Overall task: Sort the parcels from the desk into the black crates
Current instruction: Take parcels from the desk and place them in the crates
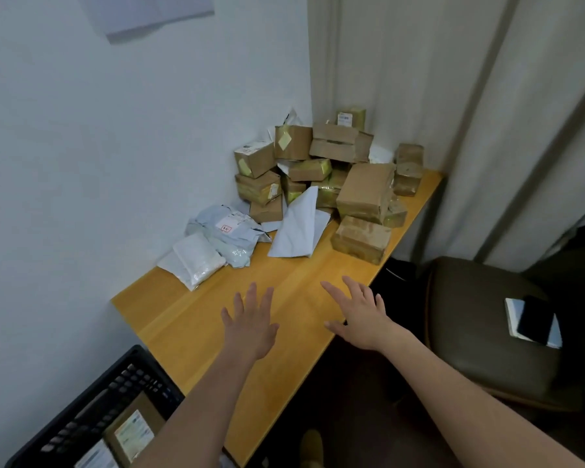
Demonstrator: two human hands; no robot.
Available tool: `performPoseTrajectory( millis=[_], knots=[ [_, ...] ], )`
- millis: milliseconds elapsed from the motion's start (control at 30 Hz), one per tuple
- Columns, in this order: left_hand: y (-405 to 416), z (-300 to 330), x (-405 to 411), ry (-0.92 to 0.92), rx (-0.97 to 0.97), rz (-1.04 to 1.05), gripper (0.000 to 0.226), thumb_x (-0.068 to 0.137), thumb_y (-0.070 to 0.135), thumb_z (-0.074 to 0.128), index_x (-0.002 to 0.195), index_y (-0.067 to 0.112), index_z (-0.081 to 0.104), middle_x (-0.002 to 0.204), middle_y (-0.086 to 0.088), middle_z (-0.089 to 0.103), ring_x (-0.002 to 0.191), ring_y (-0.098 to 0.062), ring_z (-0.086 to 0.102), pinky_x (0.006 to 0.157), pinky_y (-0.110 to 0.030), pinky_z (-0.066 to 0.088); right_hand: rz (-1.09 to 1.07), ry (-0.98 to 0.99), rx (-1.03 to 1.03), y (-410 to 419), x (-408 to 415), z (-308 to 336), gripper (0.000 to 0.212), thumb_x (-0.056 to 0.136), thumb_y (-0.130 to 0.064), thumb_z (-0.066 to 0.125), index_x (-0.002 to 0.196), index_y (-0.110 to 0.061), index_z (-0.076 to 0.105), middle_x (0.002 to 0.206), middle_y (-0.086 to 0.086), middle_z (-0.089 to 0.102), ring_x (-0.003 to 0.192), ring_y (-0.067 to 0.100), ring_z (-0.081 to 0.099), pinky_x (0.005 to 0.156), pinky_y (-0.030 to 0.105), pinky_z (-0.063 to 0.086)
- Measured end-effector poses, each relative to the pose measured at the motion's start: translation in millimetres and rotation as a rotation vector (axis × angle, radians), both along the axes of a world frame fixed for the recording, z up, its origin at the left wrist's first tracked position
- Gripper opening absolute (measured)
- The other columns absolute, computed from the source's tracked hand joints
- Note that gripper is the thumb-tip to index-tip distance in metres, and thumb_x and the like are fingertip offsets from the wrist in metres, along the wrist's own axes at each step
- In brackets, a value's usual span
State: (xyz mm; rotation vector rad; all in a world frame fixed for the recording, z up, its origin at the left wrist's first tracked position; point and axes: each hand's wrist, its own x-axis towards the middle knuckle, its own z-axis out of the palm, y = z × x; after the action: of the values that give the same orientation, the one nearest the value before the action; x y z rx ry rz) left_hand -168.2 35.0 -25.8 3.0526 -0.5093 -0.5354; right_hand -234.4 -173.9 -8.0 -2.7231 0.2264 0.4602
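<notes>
Partly cut off, black crate; left hand and right hand spread, empty.

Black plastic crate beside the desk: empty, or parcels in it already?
Not empty. The black plastic crate holds at least one brown cardboard parcel with a label; an arm hides the rest.

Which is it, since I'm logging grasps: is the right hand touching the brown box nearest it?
Apart. The head view shows bare desk between the right hand's open fingers and the brown box.
</notes>
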Motion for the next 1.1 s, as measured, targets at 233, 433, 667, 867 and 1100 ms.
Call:
performPoseTrajectory(
  millis=[233, 433, 667, 867, 1100],
  knots=[
    [-18.0, -7.8, 100.1, 0.021, -0.052, 0.075, 0.073, 0.103, 0.044, 0.039, 0.156, 0.027, -0.007, 0.163, -0.006, -0.017, 0.15, -0.036, -0.006, 0.118, -0.059, 0.011, -0.003, 0.06, -0.06, -22.0, 112.5, 1.5, 0.074, 0.099, -0.046, 0.05, 0.154, -0.045, 0.0, 0.164, 0.002, -0.009, 0.15, 0.032, -0.002, 0.119, 0.059, 0.01],
    [-37.0, -2.2, 165.2, -0.012, -0.119, 0.046, 0.074, 0.101, 0.044, 0.043, 0.156, 0.027, -0.004, 0.163, -0.005, -0.014, 0.15, -0.037, -0.004, 0.117, -0.061, 0.012, -0.009, 0.098, -0.054, -32.9, 185.5, 2.1, 0.075, 0.099, -0.046, 0.05, 0.154, -0.047, -0.001, 0.164, 0.003, -0.009, 0.15, 0.034, -0.004, 0.119, 0.059, 0.01],
    [-55.9, -5.2, 220.0, -0.033, -0.138, 0.064, 0.068, 0.103, 0.044, 0.038, 0.156, 0.029, -0.002, 0.163, -0.006, -0.015, 0.15, -0.036, -0.007, 0.116, -0.061, 0.009, -0.003, 0.191, -0.02, -63.8, 250.1, -19.4, 0.078, 0.098, -0.046, 0.051, 0.154, -0.046, -0.003, 0.164, 0.007, -0.006, 0.15, 0.038, -0.002, 0.118, 0.057, 0.014],
    [-79.5, -13.6, 256.9, -0.039, -0.097, 0.152, 0.071, 0.103, 0.047, 0.038, 0.156, 0.031, -0.006, 0.163, -0.003, -0.016, 0.15, -0.034, -0.008, 0.117, -0.059, 0.006, 0.098, 0.266, 0.036, -85.4, 304.8, -44.3, 0.079, 0.098, -0.047, 0.052, 0.156, -0.042, -0.003, 0.164, 0.008, -0.011, 0.15, 0.037, -0.008, 0.119, 0.053, 0.012],
    [-117.5, -18.9, 289.1, -0.023, -0.027, 0.249, 0.07, 0.102, 0.048, 0.039, 0.156, 0.03, -0.001, 0.164, -0.004, -0.012, 0.15, -0.033, -0.004, 0.117, -0.06, 0.009, 0.2, 0.288, 0.14, -119.6, 366.3, -64.8, 0.075, 0.101, -0.042, 0.048, 0.157, -0.033, -0.001, 0.164, 0.01, 0.002, 0.151, 0.034, 0.001, 0.123, 0.046, 0.007]
  ],
)
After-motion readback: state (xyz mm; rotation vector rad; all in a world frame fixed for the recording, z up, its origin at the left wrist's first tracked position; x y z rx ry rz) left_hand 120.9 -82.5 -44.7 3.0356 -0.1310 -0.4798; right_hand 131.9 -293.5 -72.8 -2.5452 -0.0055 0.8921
